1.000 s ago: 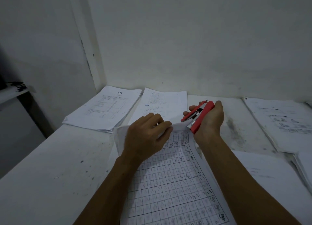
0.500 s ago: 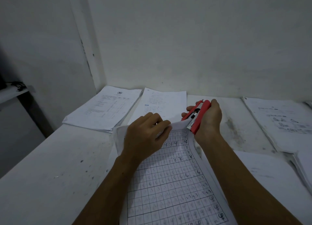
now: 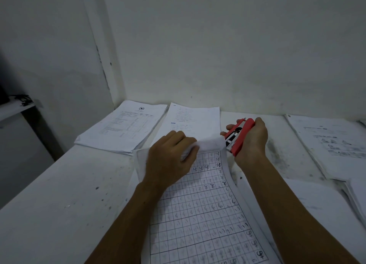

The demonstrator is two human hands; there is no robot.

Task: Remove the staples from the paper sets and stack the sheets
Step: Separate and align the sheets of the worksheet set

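Observation:
A paper set with a handwritten grid (image 3: 204,208) lies in front of me on the white table (image 3: 65,194). My left hand (image 3: 170,158) pinches the set's top edge and curls it up. My right hand (image 3: 251,141) grips a red stapler-style staple remover (image 3: 238,136), whose metal jaw meets the top right corner of that set. The staple itself is hidden.
A thick stack of printed sheets (image 3: 122,127) lies at the back left, a single printed sheet (image 3: 192,119) beside it. More paper piles (image 3: 330,143) fill the right side, with another stack (image 3: 356,196) at the right edge. Walls close off the back and left.
My right hand with the red tool has shifted slightly down and toward the paper's corner. My left hand has kept its hold on the lifted top edge.

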